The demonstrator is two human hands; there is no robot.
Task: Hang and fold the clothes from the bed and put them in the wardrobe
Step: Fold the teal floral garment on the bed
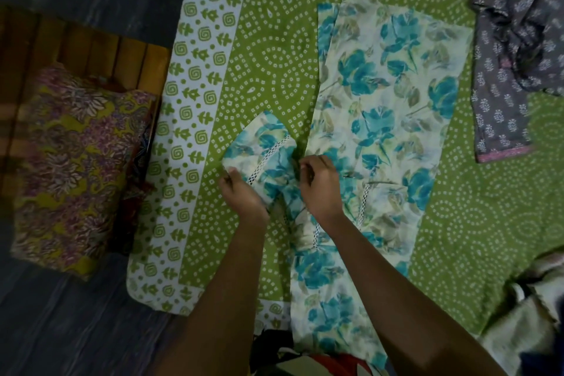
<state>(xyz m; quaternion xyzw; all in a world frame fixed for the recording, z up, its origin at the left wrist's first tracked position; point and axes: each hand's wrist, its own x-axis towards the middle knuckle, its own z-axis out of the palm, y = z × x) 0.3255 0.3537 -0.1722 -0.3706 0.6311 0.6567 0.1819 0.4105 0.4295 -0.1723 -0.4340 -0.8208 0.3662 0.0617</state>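
On my feed the left hand (pixel 241 192) is gripping the floral kurta (pixel 381 101) sleeve (pixel 265 146) while the right hand (pixel 320 186) has its fingers curled into the armpit fabric, all flat on the green bedsheet (pixel 274 40).

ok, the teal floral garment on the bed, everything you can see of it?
The floral garment is thin cream cloth printed with teal roses and grey-green leaves, with white lace strips. It lies flat along the green dotted bedsheet. One sleeve sticks out sideways, bunched: the left hand grips its end, the right hand pinches its base.
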